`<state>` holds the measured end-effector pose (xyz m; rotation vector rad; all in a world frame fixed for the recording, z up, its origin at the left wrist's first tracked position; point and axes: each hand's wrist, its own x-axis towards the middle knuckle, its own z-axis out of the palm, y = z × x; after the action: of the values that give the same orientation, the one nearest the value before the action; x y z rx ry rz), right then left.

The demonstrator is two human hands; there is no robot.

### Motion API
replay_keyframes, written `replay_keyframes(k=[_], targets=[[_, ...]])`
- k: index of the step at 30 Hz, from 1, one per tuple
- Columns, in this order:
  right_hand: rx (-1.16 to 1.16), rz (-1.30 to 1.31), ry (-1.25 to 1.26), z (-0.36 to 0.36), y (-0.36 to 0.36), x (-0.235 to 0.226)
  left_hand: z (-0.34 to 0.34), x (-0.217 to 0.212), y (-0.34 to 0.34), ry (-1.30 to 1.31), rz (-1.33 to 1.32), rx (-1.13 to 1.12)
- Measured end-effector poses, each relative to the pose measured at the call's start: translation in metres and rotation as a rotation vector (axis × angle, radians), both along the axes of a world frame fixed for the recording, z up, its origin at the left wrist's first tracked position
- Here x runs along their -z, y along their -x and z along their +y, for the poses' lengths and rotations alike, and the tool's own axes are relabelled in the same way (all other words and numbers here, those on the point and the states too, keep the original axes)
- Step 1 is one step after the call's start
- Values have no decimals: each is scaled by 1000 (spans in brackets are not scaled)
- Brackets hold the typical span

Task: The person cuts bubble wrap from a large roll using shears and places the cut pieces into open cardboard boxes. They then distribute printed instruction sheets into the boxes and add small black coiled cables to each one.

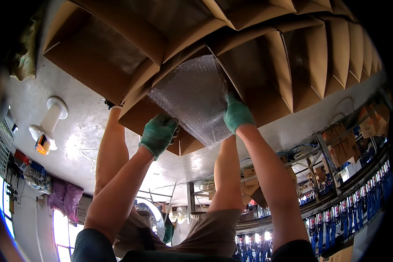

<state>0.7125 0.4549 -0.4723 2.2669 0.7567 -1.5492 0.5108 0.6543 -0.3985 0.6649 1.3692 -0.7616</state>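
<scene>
A clear sheet of bubble wrap (192, 98) lies slanted over an open cardboard box (137, 115), its near end hanging past the box's near edge. My right hand (239, 114), in a green glove, is closed on the sheet's right edge, beside the box wall; its fingertips are partly hidden. Gloved in green too, my left hand (158, 135) is curled closed at the near left of the box, next to a cardboard flap. What its fingers hold, if anything, is hidden. The wrap covers most of the box's inside.
Rows of open cardboard boxes (266, 70) stand on the grey floor (74, 135) beyond and to the right. On the left lie a white roll (52, 114) and an orange tape dispenser (43, 145). Racks with hanging blue parts (349, 214) and stacked cartons (343, 146) are at the right.
</scene>
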Motion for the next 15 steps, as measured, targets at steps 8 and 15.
replay_keyframes(k=[8,15], targets=[[-92,-400,-350,-101,31,186,-8,-14,-7,-156,-623,156],[-279,-311,-181,11,39,48,2,-29,-19,6,-551,250]])
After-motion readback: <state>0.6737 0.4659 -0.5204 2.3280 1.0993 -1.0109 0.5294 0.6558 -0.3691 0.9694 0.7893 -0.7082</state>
